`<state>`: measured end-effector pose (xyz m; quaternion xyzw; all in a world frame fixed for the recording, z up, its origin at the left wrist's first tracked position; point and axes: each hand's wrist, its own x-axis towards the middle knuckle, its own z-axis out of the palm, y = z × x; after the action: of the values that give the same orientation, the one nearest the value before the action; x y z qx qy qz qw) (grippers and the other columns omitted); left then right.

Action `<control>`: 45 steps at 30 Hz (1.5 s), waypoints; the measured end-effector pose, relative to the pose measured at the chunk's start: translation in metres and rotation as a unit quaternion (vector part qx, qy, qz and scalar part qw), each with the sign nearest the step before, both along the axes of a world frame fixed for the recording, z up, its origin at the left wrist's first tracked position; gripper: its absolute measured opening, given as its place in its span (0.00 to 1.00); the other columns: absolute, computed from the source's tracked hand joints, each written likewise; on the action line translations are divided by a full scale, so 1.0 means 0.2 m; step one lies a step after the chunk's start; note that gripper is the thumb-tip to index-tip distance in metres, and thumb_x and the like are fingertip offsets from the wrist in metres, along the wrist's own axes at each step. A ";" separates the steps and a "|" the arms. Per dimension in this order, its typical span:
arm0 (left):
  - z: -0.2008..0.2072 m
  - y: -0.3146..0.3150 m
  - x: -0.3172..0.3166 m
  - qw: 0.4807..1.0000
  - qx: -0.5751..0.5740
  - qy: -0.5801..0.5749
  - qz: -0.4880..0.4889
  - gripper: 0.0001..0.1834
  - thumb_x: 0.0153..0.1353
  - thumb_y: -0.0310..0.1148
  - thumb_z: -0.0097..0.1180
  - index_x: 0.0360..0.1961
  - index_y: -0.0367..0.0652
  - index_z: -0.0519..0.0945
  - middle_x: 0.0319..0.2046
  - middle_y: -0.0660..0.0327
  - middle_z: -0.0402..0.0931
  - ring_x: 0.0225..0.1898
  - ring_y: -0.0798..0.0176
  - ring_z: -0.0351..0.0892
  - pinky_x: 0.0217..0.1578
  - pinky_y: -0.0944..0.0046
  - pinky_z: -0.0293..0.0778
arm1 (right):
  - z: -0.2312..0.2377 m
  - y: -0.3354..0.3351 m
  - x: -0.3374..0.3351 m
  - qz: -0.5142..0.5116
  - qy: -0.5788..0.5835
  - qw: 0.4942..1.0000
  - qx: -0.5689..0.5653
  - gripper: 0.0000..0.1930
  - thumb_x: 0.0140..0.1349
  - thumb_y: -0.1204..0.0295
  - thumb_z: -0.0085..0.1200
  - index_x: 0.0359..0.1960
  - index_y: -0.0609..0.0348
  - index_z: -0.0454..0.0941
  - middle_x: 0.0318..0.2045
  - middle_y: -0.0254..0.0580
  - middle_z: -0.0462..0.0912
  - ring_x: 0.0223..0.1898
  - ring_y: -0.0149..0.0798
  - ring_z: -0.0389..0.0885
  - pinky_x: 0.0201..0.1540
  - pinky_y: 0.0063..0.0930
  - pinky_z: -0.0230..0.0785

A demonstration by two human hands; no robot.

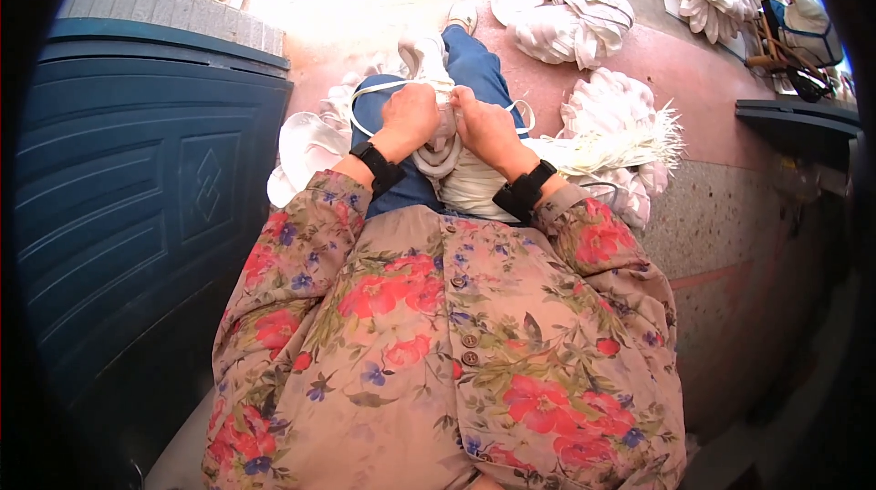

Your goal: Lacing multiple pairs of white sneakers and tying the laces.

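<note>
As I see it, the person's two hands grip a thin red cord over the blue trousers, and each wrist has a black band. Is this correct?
Only the colour is wrong: in the head view, the thin cord is white. The left hand and right hand grip it over the blue trousers, and each wrist has a black band.

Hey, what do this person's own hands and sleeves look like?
The left hand and right hand are bare. A chunky black band circles each wrist. The long sleeves are tan with a red, blue and green floral print.
</note>
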<state>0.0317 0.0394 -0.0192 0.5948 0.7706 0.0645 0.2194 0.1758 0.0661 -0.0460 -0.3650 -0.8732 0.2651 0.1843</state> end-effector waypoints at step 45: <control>0.86 0.09 -0.71 0.698 0.334 -0.626 0.097 0.11 0.59 0.33 0.49 0.38 0.36 0.75 0.26 0.60 0.74 0.28 0.70 0.69 0.32 0.71 0.67 | 0.00 0.11 -0.05 0.032 0.131 0.972 -0.190 0.11 0.54 0.68 0.47 0.30 0.62 0.77 0.27 0.56 0.76 0.32 0.50 0.75 0.36 0.39 0.66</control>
<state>-0.1106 0.0572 0.1523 0.3734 0.4366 0.6961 0.4306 0.1666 0.0873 -0.0454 -0.3273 -0.7862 0.4774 0.2162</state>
